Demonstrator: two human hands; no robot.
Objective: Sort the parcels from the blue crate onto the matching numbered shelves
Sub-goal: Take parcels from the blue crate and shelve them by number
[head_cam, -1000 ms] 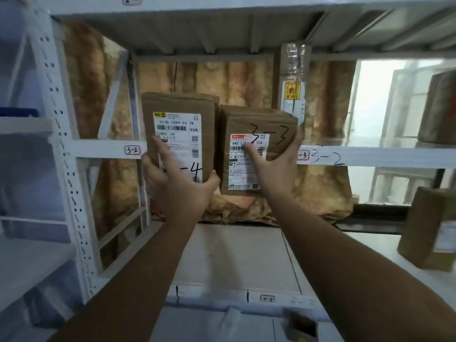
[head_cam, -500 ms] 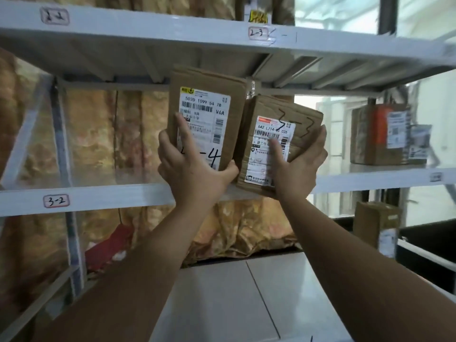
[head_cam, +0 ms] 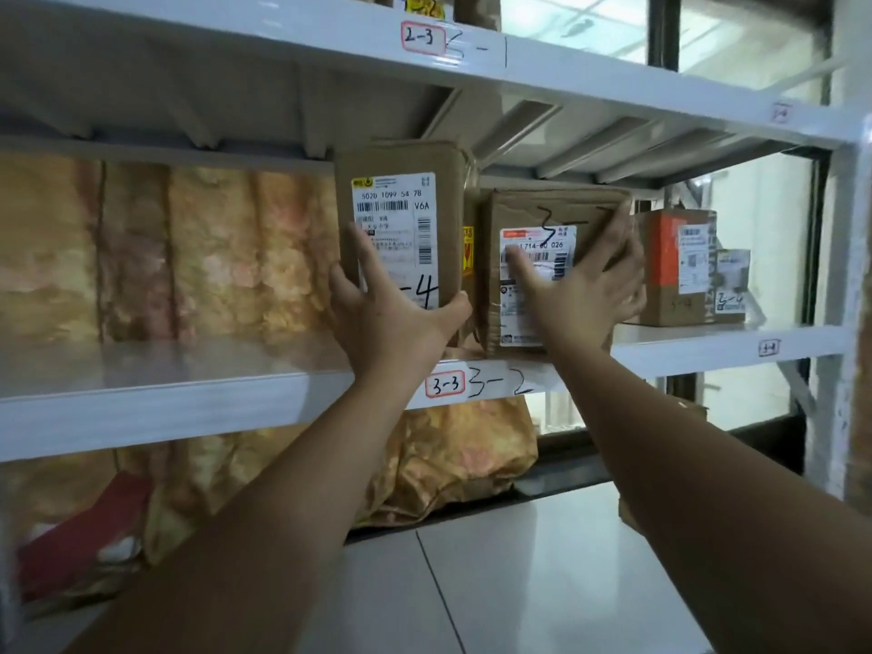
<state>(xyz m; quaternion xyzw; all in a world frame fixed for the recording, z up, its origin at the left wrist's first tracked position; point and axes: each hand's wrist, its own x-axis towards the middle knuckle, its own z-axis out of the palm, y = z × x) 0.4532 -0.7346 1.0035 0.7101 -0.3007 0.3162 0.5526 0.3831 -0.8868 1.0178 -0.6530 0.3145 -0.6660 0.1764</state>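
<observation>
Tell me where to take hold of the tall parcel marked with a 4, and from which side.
Grip the tall parcel by its lower end, coming from the front and below, with the hand spanning its width as the left hand does. It stands upright, its top sits close under the upper shelf, and the squat parcel crowds its right edge.

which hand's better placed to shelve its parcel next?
Right. The right hand grips the squat parcel low against the shelf edge by the 3-3 tag. The left hand grips a tall parcel marked -4, likely bound farther right, by the boxes marked 3-4.
</observation>
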